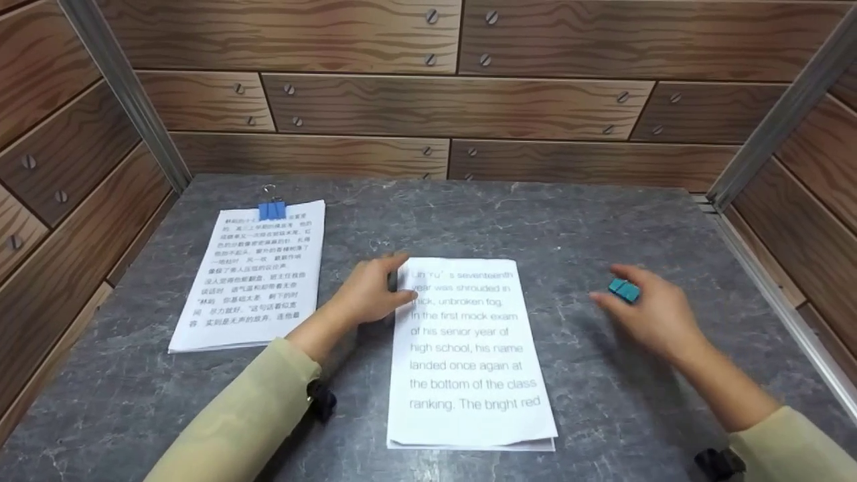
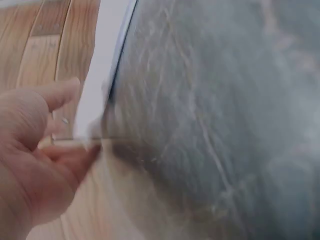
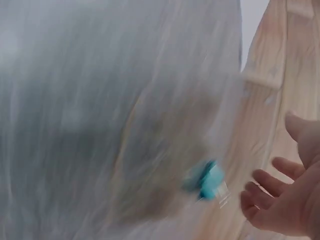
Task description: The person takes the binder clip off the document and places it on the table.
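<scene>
In the head view, a stack of printed English sheets (image 1: 469, 351) lies in the middle of the table. At its upper left edge is my left hand (image 1: 365, 291), thumb and forefinger spread apart. The left wrist view is blurred; there the left hand (image 2: 35, 155) is beside the white paper edge (image 2: 101, 65), and contact is hard to judge. On the right, a teal binder clip (image 1: 624, 290) is on the table in front of my right hand (image 1: 659, 314). The right wrist view has a gap between this clip (image 3: 212, 181) and the loosely bent fingers (image 3: 267, 185).
A second stack of sheets (image 1: 258, 281), printed in Chinese, lies at the left with a blue binder clip (image 1: 272, 211) on its top edge. Wood-patterned walls (image 1: 428, 104) and metal posts (image 1: 783, 100) border the grey marbled table (image 1: 469, 214).
</scene>
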Demonstrator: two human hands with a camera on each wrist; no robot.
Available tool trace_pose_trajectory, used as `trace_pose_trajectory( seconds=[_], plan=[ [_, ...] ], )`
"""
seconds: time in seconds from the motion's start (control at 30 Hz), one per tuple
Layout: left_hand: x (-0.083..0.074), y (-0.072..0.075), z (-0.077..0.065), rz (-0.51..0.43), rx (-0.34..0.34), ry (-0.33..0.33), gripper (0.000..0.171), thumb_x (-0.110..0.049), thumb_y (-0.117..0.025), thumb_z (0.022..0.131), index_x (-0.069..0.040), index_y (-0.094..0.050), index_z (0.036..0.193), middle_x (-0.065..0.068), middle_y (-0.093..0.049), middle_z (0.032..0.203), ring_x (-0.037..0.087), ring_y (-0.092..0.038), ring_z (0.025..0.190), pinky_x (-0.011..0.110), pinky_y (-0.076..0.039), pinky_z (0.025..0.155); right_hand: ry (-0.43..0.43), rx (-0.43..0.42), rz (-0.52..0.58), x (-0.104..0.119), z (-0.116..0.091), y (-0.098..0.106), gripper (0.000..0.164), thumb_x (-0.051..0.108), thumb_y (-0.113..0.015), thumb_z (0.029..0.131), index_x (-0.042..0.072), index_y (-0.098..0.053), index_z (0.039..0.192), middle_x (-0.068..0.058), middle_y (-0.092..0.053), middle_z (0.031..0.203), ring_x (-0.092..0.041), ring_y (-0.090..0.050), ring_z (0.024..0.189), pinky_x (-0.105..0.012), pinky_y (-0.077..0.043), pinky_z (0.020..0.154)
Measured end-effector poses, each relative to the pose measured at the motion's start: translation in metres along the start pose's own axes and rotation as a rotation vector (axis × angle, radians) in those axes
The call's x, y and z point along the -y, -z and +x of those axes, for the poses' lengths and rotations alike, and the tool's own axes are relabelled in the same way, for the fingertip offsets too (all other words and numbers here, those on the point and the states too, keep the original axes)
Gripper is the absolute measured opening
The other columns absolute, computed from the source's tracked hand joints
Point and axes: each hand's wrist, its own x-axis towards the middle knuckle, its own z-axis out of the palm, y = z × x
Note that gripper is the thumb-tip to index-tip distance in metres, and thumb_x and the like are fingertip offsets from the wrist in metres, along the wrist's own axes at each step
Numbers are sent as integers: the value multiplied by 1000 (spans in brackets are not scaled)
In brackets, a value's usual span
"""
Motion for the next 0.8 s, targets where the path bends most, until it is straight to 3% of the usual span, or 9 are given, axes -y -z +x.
trace_pose_trajectory(
  seconds=[0.17,0.37,0.6,0.8],
  plan=[
    [-18,0,-28,270,21,-5,76,-44,-77,96,-4,-53,156,33,-42,159,51,-44,145,64,-36,118,157,144,-86,42,-19,-12,75,40,-84,92,-3,-58,148,-32,-57,146,-56,-54,133,-69,-40,111],
    [-36,-5,-63,447,97,-61,90,-65,-70,94,-6,-50,158,29,-39,163,53,-37,149,71,-21,122,223,300,-177,80,-44,-28,87,54,-80,91,4,-52,156,-28,-46,159,-53,-44,144,-74,-35,112],
    [-42,-13,-93,500,161,-131,99,-74,-64,92,-2,-48,158,30,-39,163,52,-33,151,70,-20,123,285,432,-186,95,-64,-46,93,61,-77,90,3,-50,157,-28,-44,161,-50,-41,148,-77,-30,114],
    [-41,-20,-103,502,243,-137,103,-76,-65,91,-1,-47,158,29,-41,162,46,-34,153,67,-19,125,264,548,-170,94,-70,-53,97,67,-73,90,1,-48,158,-26,-41,163,-52,-38,149,-79,-26,113]
  ],
)
